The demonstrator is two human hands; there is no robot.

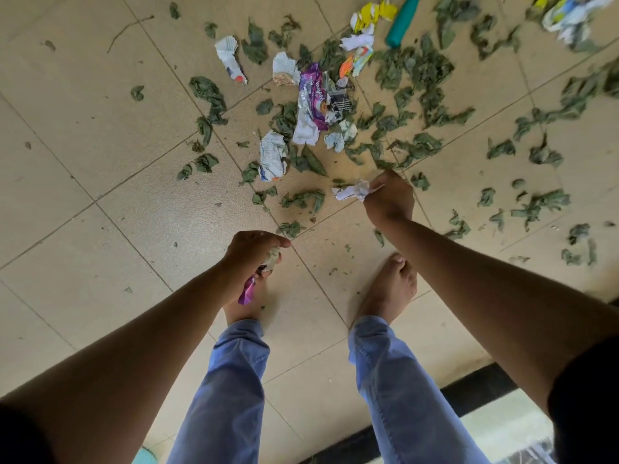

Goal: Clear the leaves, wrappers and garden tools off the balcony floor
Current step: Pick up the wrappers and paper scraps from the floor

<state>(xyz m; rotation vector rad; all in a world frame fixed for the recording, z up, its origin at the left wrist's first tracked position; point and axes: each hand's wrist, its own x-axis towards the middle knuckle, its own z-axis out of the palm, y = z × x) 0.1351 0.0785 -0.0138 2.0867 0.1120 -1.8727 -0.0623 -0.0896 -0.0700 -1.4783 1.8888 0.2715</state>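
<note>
The floor (100,135) is laid with beige tiles crossed by slanting grout lines, and a thin twig (129,30) lies on it toward 11 o'clock. Wilted green leaves (415,72) are scattered from the middle out to 3 o'clock, mixed with crumpled wrappers: a purple wrapper (313,95) near the centre at 12 o'clock, a white wrapper (273,155) just below it. A teal tool handle (402,21) lies toward 1 o'clock, and two bare feet (388,286) stand on the tiles toward 6 o'clock.
</note>
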